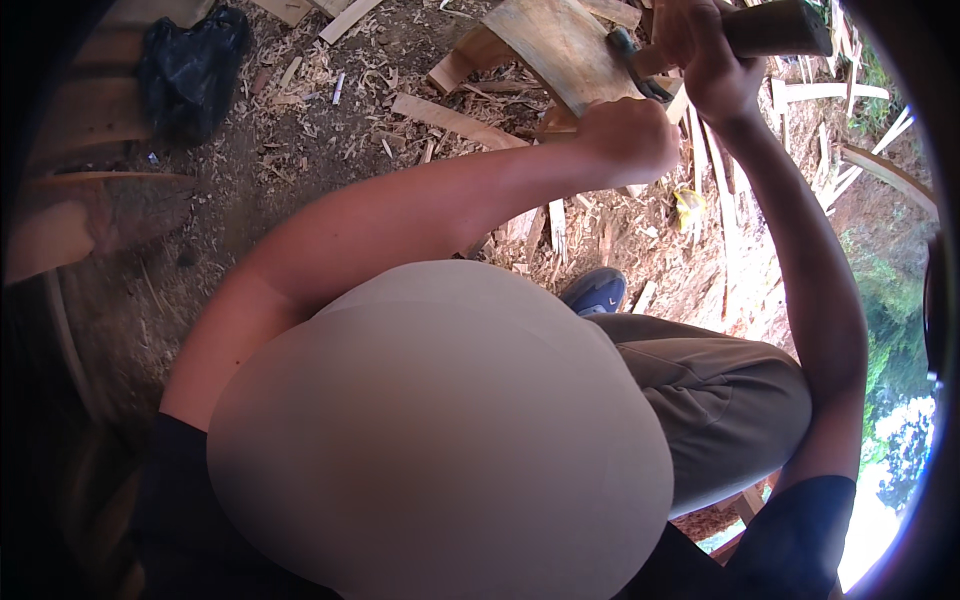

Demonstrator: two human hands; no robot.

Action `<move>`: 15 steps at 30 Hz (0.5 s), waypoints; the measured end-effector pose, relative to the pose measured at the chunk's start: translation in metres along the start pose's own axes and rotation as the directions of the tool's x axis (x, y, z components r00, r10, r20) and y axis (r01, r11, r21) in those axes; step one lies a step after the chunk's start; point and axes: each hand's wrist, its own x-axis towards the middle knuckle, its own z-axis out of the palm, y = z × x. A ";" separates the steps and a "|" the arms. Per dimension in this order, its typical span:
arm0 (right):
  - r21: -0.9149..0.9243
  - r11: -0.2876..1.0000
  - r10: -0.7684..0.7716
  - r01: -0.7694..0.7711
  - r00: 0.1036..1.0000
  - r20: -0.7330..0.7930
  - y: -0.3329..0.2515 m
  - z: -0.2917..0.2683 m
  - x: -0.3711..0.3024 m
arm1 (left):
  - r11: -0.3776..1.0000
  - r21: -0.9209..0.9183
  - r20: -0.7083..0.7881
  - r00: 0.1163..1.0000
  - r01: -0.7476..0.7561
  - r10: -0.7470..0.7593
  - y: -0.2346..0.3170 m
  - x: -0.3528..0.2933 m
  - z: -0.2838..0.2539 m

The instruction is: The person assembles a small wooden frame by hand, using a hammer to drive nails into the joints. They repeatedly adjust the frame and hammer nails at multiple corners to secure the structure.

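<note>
My right hand (708, 65) is closed round the handle of an adze-like tool at the upper right. Its thick dark wooden butt (780, 28) juts out to the right of the hand. A dark curved metal part (622, 45) shows on the left, against a broad, pale curved wooden board (550, 45). My left hand (628, 135) is closed at the near end of this board, with its knuckles up. The left fingertips are hidden, and the hand appears to hold the board's edge.
Wood shavings and offcuts (455, 120) litter the dirt ground. A black plastic bag (193, 70) lies at the upper left, near curved wooden pieces (95, 222). Long pale strips (835, 92) lie at the right, and a yellow scrap (690, 208) is near my blue shoe (597, 291).
</note>
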 end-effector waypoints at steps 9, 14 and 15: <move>0.048 0.995 0.080 -0.084 0.993 0.083 0.000 0.001 0.000 | 1.000 0.004 -0.033 0.999 0.000 0.000 -0.002 -0.005 -0.001; 0.058 0.993 0.098 -0.104 0.991 0.094 0.002 0.001 0.003 | 1.000 0.024 -0.060 0.998 -0.019 0.021 -0.002 -0.002 0.001; 0.072 0.984 0.153 -0.160 0.984 0.094 -0.003 0.005 0.004 | 0.999 0.028 -0.076 0.997 -0.027 0.029 -0.003 -0.002 0.001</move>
